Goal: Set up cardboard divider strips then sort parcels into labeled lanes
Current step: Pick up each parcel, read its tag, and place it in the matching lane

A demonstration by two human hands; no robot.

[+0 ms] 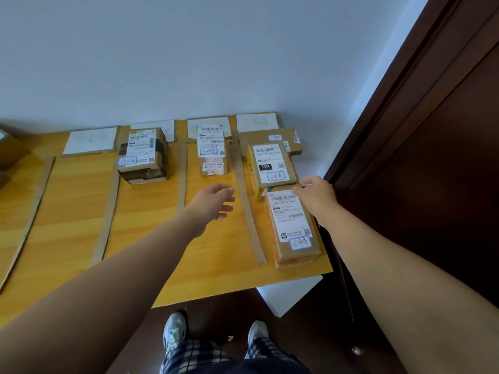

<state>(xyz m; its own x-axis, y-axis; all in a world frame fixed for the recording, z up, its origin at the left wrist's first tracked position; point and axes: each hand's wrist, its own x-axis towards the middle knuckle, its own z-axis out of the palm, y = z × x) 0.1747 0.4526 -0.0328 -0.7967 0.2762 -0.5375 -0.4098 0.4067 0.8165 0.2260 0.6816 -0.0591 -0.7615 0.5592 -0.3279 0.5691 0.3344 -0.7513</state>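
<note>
Since the dividers were down and most lanes held something, the job looked well along rather than finished. The yellow wooden worktop (151, 238) carried four flat brown cardboard divider strips (106, 220) running from the near edge toward the wall, so the set-up step seemed done.

In the rightmost lane three parcels lay in a row. A flat brown carton (270, 136) lay at the back, a squat brown box with a black "15H" mark (272, 166) sat in the middle, and a long orange-brown parcel (291, 228) was nearest, touching the box behind it. Two lanes to the left stood a chunky brown box banded with black tape (143, 155). A small white-labelled parcel (212, 149) stood alone in the lane between. The lane left of the taped box held no parcel. At the far left edge part of a plain brown box (10, 152) showed, possibly waiting to be sorted.

White paper lane cards (90, 140) lay along the wall edge, one per lane, their writing too faint to read.

The right hand (316, 193) had its grip on the long parcel's far right corner, fingers curled over it, probably squaring it up. The left hand (216, 201) hovered over the middle lane with its fingers loose, holding nothing.
</note>
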